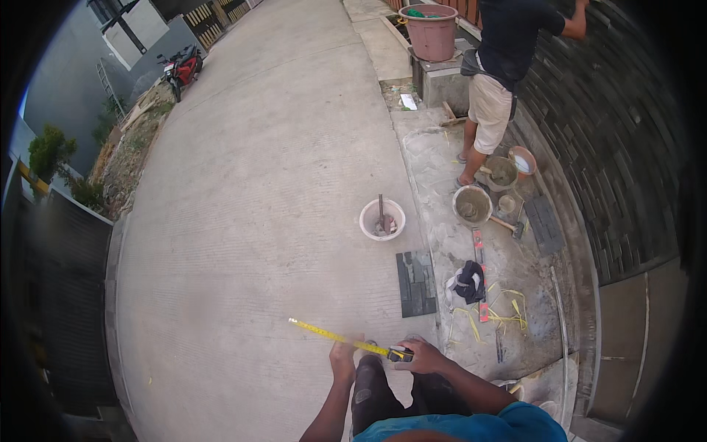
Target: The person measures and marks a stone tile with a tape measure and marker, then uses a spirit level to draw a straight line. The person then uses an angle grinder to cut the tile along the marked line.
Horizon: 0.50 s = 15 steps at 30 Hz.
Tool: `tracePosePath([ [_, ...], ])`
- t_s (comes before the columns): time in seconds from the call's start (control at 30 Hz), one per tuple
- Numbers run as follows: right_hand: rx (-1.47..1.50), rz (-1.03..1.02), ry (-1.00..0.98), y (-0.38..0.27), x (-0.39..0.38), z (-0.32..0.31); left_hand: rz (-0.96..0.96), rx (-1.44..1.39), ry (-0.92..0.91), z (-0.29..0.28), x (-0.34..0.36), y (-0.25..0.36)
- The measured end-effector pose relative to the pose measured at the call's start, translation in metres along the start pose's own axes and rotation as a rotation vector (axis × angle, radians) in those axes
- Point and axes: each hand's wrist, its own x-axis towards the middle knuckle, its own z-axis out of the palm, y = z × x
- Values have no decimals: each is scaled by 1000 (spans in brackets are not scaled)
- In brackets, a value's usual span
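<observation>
A yellow tape measure blade (317, 330) stretches leftward from its black case (399, 355), which my right hand (423, 356) grips. My left hand (342, 357) is closed at the blade, its fingers apparently around it. My dark-trousered legs show below the tape. Just ahead and to the right lies a dark slate cladding panel (417, 286) on the concrete, beside a red level (483, 313), a bunched dark cloth (469, 281) and loose yellow straps (509, 318).
A co-worker (501, 51) stands at the slate wall (611, 147) on the right, near mortar buckets (471, 206), a hammer (515, 230) and another panel (543, 225). A white bucket (381, 232) stands ahead. A pink tub (433, 40), a red motorbike (184, 70) and gates line the lane (258, 184).
</observation>
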Motion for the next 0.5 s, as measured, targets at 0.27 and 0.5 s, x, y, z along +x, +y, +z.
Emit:
tracePosePath([
  [0.27, -338, 160, 383, 94, -24, -12, -216, -14, -128, -38, 135, -69],
  [0.5, -466, 274, 383, 337, 58, 55, -125, 608, -500, -57, 216, -295],
])
